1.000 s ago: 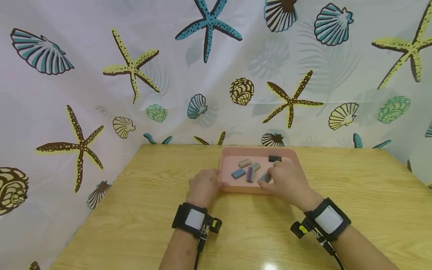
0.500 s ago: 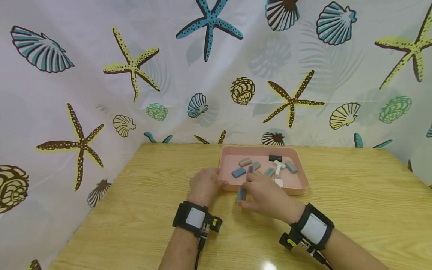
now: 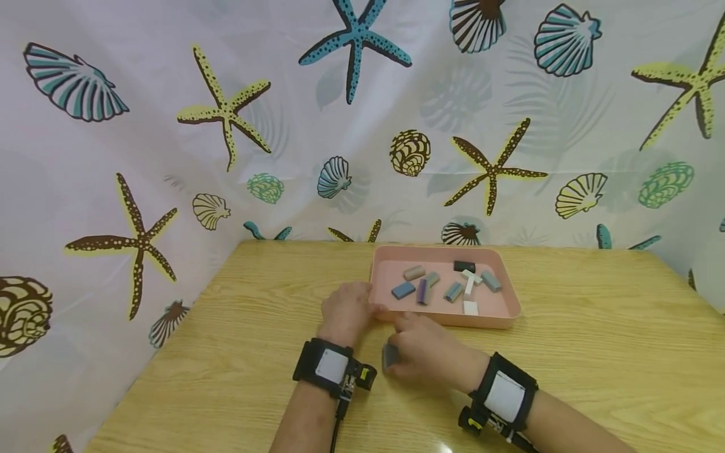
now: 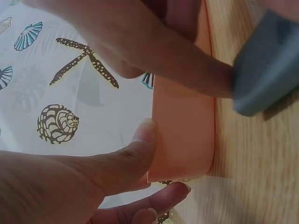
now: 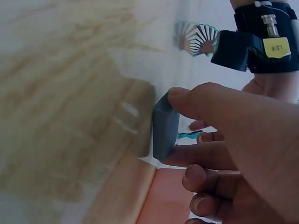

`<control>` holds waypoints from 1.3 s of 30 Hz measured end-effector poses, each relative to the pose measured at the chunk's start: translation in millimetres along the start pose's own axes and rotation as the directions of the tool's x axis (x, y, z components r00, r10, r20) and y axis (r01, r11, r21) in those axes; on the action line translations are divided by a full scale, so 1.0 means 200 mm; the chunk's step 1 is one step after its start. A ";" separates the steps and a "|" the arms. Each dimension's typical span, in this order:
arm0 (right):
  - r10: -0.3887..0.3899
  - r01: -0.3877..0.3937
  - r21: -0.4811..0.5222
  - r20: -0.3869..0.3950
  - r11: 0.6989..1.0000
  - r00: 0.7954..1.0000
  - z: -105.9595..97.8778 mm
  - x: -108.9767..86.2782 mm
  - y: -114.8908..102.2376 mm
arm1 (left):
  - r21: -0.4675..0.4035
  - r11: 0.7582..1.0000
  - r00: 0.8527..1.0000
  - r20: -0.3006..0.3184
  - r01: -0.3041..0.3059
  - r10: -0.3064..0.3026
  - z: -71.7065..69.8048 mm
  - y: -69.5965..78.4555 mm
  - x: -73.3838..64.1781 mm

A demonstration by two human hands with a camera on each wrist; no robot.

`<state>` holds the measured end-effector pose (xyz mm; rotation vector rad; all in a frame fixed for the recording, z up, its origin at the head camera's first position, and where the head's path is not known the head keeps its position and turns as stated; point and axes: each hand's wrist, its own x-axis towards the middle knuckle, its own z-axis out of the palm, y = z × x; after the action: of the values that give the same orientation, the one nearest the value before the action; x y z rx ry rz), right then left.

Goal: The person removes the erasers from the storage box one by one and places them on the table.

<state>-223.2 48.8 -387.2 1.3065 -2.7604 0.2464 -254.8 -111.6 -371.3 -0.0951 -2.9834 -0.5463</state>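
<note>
"Slate-grey, rectangular block with smooth-looking faces (image 5: 164, 133): you're pinching it in your right hand (image 3: 427, 352), thumb against fingertips, just in front of the shallow, pale-pink, plastic-looking tray (image 3: 481, 321) and low over the glossy, pale wooden counter (image 3: 595, 327). Whether its lower edge touches down, I can't tell."

"And your left hand (image 3: 347, 308) grasps that tray's near left corner, thumb along the rim. My worry starts with the pinch: only the ends of your digits seem to bear on the block, so a hurried turn could let it twist and drop."

"Watch the gap between your hands, too. Swing the right one leftward and you could bump your left thumb, or knock the small black camera (image 3: 367, 377) at your left wrist."

"Then the near wall. Bring the block over it too low and it would likely catch the rim; if your left hand eased off at that instant, I'd expect the tray to slide."

"A jolt could scatter the narrow purple bar (image 3: 421, 292), the flat blue block (image 3: 403, 290) and the crossed white pieces (image 3: 469, 282)."

"Likewise, a snag on the thin black cable (image 3: 340, 418) could tug your steadying hand loose."
</note>
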 end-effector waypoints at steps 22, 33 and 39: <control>0.047 -0.065 -0.065 -0.251 0.996 0.967 -0.12 -0.10 0.20 | 0.018 1.000 0.999 0.038 0.011 -0.012 -0.01 0.01 0.00; 0.222 -0.251 -0.043 -0.340 0.967 0.914 -0.13 -0.16 0.51 | 0.000 1.000 0.999 0.041 0.024 -0.024 0.00 0.00 0.00; 0.342 -0.355 -0.001 -0.268 0.935 0.901 -0.13 -0.17 0.61 | -0.005 1.000 0.999 0.036 0.022 -0.021 0.00 0.00 0.00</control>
<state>-295.4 156.1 -379.4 0.6951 -2.7249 0.3429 -254.8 -112.3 -371.5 -0.0743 -3.0214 -0.5609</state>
